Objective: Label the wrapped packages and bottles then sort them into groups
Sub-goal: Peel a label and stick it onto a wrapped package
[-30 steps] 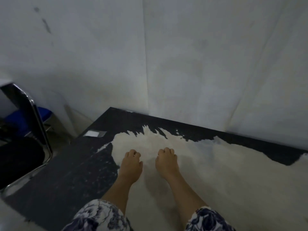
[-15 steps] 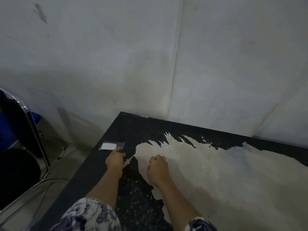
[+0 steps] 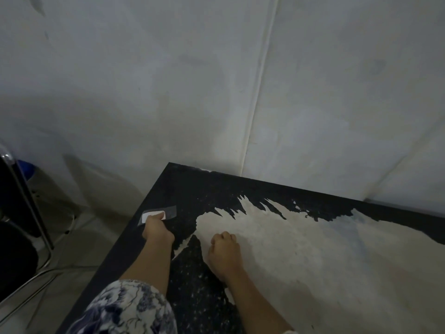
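A small grey backing sheet with a white label [image 3: 170, 211] lies at the left edge of the worn black table [image 3: 207, 196]. My left hand [image 3: 157, 230] reaches onto it, and its curled fingers cover and grip the white label's near side. My right hand [image 3: 224, 252] rests on the table to the right, on the pale worn patch, with its fingers curled under and nothing in it. No wrapped packages or bottles are in view.
The table stands in a corner against pale walls [image 3: 216, 92]. A black chair with a chrome frame [image 3: 26, 213] stands on the floor to the left of the table, with something blue behind it.
My left hand has moved left and forward from beside my right hand onto the label sheet and closed on it. The view has turned left. My right hand has stayed on the table.
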`<state>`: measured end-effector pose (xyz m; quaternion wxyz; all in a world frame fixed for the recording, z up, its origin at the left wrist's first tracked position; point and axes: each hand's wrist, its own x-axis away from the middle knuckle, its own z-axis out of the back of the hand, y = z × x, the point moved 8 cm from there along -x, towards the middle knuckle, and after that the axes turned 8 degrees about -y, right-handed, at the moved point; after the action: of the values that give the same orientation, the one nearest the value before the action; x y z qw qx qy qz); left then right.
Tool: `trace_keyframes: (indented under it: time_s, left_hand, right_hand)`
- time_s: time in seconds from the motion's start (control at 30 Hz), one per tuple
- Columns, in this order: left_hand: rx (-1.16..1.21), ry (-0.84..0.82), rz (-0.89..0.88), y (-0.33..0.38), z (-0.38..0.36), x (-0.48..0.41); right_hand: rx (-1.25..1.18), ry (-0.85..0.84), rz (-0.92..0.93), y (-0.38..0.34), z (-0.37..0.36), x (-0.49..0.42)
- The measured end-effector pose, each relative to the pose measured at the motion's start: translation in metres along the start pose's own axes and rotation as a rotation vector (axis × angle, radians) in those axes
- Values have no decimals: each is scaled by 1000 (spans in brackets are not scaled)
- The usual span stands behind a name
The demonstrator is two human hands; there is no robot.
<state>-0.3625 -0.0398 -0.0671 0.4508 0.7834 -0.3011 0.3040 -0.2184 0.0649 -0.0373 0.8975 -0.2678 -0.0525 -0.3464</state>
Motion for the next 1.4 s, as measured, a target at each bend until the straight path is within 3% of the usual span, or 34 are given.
trace_keyframes:
  time_s: [0.1,0.17,0.27,0.33,0.4,0.57,0.83,0.93,1.1,1.23,1.3,1.4]
  left_hand:
    - [-57,69,14,0,3,-6]
    - [-245,161,-26,5,9,-2]
    - [-950,229,-410,38,5,8]
    - [-1322,132,-661,47,-7,8]
    - [-1568,32,-774,50,-11,0]
    - [-1917,-153,-695,46,-15,-30]
    - [-2322,-109,-842,62,-42,-21]
    - [-2147,-102,-888,67,-43,-15]
    - [-1492,-166,-857,68,-59,1]
    - [-847,-353,-408,41,-73,10]
    - [-776,-422,-252,23,-77,18]
    - [-765,-548,-156,-3,-82,32]
  right_hand:
    - [6,10,1,0,2,-4]
    - [18,7,3,-3,1,-8]
    - [41,-1,7,-11,-2,-13]
    - [57,-3,18,-16,-6,-16]
    - [74,-6,20,-20,-9,-18]
    - [131,-2,-12,-21,-18,-19]
    - [165,19,-34,-19,-23,-25]
    - [166,16,-33,-20,-23,-25]
    - [88,98,-23,-23,-11,-24]
    - [-298,249,-51,-21,19,-24]
    - [-587,276,-117,-16,29,-28]
    - [-884,223,-191,-9,38,-30]
